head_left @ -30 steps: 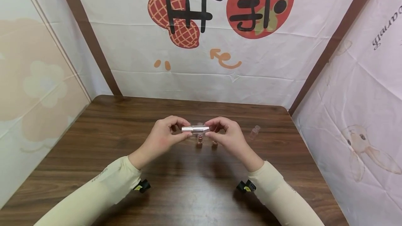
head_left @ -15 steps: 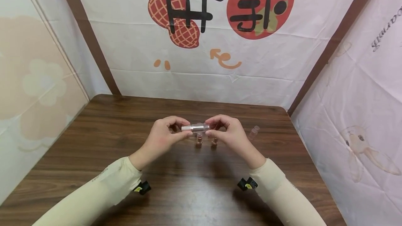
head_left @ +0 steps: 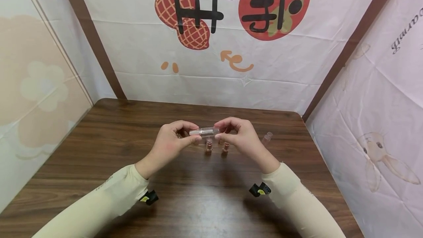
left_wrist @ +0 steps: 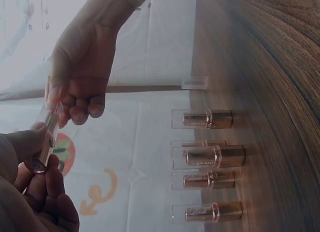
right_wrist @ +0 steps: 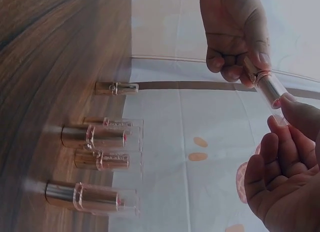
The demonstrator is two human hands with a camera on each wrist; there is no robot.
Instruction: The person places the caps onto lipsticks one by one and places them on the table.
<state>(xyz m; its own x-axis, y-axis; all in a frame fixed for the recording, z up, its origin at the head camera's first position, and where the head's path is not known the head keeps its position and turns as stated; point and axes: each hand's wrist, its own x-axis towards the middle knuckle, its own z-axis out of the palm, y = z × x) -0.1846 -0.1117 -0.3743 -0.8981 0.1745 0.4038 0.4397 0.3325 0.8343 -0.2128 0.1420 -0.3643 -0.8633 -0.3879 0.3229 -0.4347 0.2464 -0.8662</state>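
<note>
My left hand [head_left: 170, 140] pinches the metallic base of a lipstick [head_left: 205, 132], held sideways above the table. At its other end, my right hand [head_left: 240, 135] grips the clear cap between thumb and fingers. In the right wrist view the clear cap surrounds the lipstick's [right_wrist: 270, 90] inner tube; whether it is fully seated I cannot tell. Beneath the hands stand several upright lipsticks with clear caps, among them a front left lipstick [head_left: 209, 147] and a front right lipstick [head_left: 225, 147]. My hands partly hide the others in the head view.
A loose clear cap [head_left: 267, 138] stands on the wooden table [head_left: 198, 201], right of my right hand. One lipstick [right_wrist: 116, 88] without a visible cap stands apart from the group. Printed cloth walls [head_left: 211, 87] enclose the back and sides.
Both hands have risen slightly in the head view with the lipstick between them. Its right end now tilts up a little, and the standing lipsticks show more clearly below.
</note>
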